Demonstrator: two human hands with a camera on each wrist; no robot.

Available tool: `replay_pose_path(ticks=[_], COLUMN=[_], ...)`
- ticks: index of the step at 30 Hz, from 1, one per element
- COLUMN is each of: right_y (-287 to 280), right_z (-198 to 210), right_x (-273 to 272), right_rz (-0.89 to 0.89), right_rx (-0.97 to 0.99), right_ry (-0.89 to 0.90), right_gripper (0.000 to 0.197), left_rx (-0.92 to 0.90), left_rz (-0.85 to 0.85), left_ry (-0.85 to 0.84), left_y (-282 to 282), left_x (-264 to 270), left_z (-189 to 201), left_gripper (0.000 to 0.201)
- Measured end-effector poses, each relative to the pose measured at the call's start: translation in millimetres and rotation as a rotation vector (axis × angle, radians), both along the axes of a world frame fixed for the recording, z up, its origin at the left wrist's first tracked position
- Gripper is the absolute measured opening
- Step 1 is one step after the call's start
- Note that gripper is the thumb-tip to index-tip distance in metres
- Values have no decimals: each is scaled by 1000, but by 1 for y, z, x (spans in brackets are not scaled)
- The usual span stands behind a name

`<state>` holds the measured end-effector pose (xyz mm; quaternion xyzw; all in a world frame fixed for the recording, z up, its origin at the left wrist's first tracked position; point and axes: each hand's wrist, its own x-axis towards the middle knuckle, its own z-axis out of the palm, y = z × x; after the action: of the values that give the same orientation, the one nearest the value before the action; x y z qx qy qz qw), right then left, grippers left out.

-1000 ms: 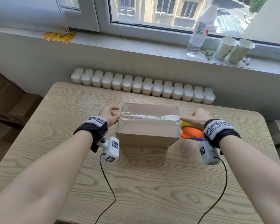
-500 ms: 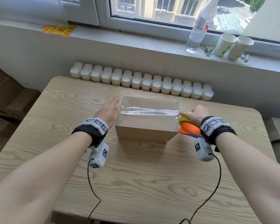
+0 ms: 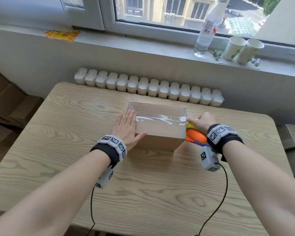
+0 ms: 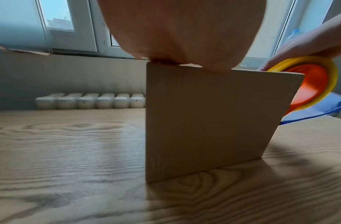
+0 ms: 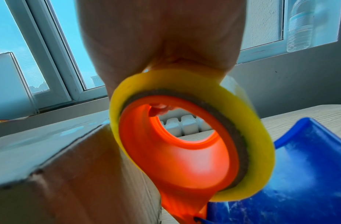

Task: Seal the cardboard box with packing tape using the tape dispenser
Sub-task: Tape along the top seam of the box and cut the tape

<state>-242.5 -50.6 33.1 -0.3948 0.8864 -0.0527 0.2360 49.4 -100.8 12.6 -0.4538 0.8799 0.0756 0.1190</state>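
Box [image 3: 157,128] mid-counter [image 3: 75,133], tape strip [image 3: 158,118] already across its top seam; left hand [image 3: 126,129] flat on the left end, right hand [image 3: 202,121] clamped on dispenser [image 3: 194,137] at right edge, cutting likely remains.

— Daylight from the window [image 3: 177,12], bright and even across the table [image 3: 143,193]; glare streaked white along the tape strip [image 3: 158,118] on the cardboard box [image 3: 160,132].

— Shadows?

— Soft, thrown toward the camera off the box; near face dim in the left wrist view. Strong bending at the head view's edges.

— Sharpness?

— Head view crisp. Wrist views hazy, blue-tinted, palms backlit; tape dispenser [image 5: 184,151] smeared, wood grain blurred close up.
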Motion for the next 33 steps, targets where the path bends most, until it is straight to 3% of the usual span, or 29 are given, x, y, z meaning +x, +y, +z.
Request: replay_pose_path(ticks=[19, 33], right_y=[12, 20], right_z=[6, 9], right_x=[5, 10], right_rz=[-4, -7], right_rx=[-23, -14], right_ry=[-56, -40], right_gripper=[53, 46], left_rx=[58, 66], left_rz=[-52, -318], left_ry=[99, 164], left_y=[9, 24], left_x=[-30, -84], left_z=[-3, -9], left_gripper=[71, 77])
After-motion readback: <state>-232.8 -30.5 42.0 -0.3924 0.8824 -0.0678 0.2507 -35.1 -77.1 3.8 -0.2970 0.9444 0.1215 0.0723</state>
